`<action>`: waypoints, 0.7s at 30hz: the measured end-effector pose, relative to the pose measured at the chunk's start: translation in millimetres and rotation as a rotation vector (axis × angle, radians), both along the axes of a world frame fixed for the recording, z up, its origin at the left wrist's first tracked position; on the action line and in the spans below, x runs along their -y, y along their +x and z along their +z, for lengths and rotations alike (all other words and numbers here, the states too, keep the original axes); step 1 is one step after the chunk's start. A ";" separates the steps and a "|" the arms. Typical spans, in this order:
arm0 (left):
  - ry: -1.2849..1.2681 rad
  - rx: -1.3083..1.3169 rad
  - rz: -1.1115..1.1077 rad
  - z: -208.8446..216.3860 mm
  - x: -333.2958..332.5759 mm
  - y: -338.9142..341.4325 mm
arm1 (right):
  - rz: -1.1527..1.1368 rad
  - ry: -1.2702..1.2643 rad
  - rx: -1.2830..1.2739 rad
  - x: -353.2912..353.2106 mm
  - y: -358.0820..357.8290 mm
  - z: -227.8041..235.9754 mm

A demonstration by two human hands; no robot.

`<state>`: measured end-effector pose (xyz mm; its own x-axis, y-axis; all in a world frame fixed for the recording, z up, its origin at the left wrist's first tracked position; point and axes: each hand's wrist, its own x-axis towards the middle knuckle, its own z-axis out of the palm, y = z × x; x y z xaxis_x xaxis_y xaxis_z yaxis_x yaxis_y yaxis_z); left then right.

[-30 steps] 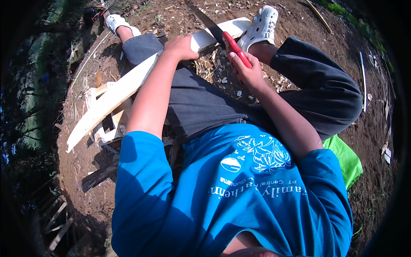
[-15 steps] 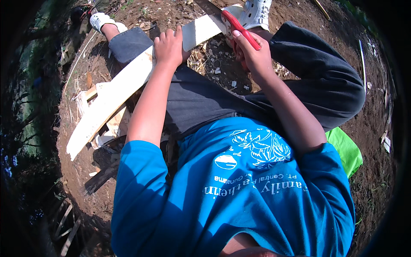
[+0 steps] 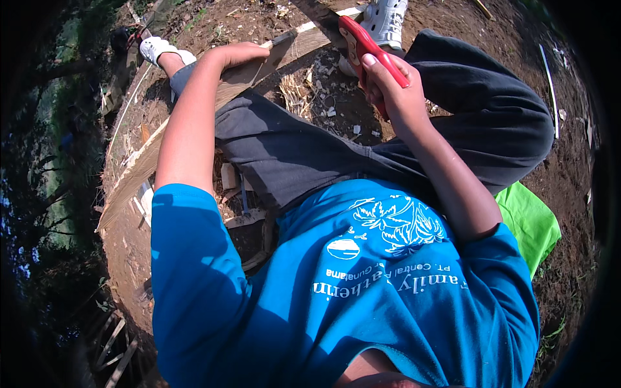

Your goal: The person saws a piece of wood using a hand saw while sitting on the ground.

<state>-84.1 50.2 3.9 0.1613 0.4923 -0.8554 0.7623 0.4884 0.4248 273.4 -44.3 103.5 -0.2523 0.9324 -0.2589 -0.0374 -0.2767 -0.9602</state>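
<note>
A long wooden board [image 3: 136, 169] slants from the lower left up toward my right foot, tilted so that a shaded, brownish face shows. My left hand [image 3: 240, 54] is closed over its upper edge, with the fingertips partly hidden behind the wood. In my right hand [image 3: 396, 89] is a hand saw [image 3: 366, 44] with a red handle, the fingers wrapped round the grip. The dark saw blade [image 3: 318, 18] reaches up and left over the far end of the board; whether it touches the wood, I cannot tell.
My legs in dark trousers [image 3: 479, 110] are spread on the brown soil, with white clogs [image 3: 387, 22] on my feet. Wood shavings [image 3: 296, 97] and offcuts [image 3: 242, 218] lie between and beside the legs. Bright green cloth [image 3: 527, 223] is at my right side.
The board has turned from its pale face to a shaded one. My left hand has shifted slightly left and rolled with it. My right hand and the saw have come slightly nearer and right.
</note>
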 end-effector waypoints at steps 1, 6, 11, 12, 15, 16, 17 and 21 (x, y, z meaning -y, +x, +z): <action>-0.035 0.011 0.023 0.9 -0.2 -0.2 | 0.005 -0.013 -0.001 -0.1 -0.1 -1.2; -0.115 0.019 0.082 -44.4 7.2 -15.8 | 0.049 -0.088 0.037 5.2 -12.4 -12.1; 0.213 -0.185 -0.187 -36.4 4.0 -1.5 | 0.049 -0.102 0.104 7.2 -26.7 -25.5; 0.283 -0.227 -0.226 -36.4 4.7 -3.8 | 0.053 -0.110 0.105 6.8 -30.4 -26.4; 0.443 -0.428 -0.219 -42.6 17.1 1.8 | 0.085 -0.066 0.114 3.9 -37.4 -37.6; 0.456 -0.457 -0.211 -39.2 20.8 7.1 | 0.093 -0.059 0.110 3.7 -39.1 -39.3; 0.465 -0.487 -0.186 -32.8 25.7 11.5 | 0.099 -0.068 0.117 4.7 -41.5 -38.0; 0.492 -0.629 -0.122 -27.8 32.3 30.4 | 0.099 -0.033 0.176 6.7 -45.4 -41.4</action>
